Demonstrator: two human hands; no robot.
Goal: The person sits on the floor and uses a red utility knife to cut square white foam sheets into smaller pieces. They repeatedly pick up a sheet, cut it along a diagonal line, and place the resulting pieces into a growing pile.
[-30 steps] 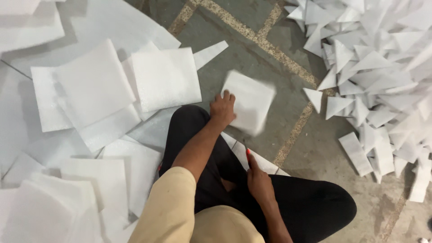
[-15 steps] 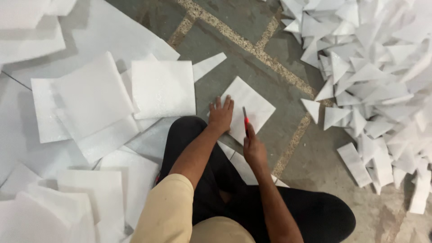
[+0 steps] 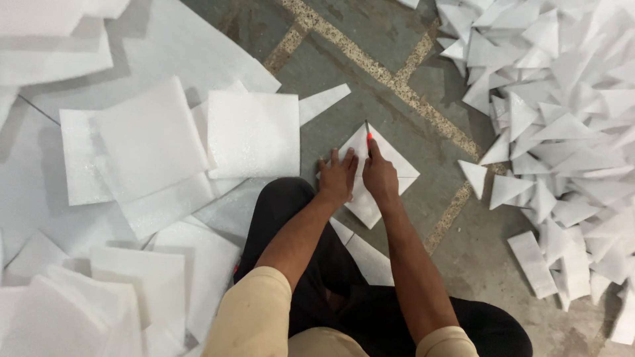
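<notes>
Grey stone floor (image 3: 410, 59) carries a white foam square (image 3: 390, 173) lying flat just ahead of the knees. Left hand (image 3: 338, 177) presses it, fingers spread; right hand (image 3: 379, 175) grips a red-tipped cutter (image 3: 368, 134). Foam looks light, soft, easily shifted: best pinned flat near the cut.

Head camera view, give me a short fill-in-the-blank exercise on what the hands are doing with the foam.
1. The left hand presses flat on a white square foam sheet lying on the grey stone ____.
2. The right hand holds a thin red-tipped cutter against that ____.
3. The pile of white foam pieces on the right is mostly cut into ____.

Missing words: floor; sheet; triangles
</notes>
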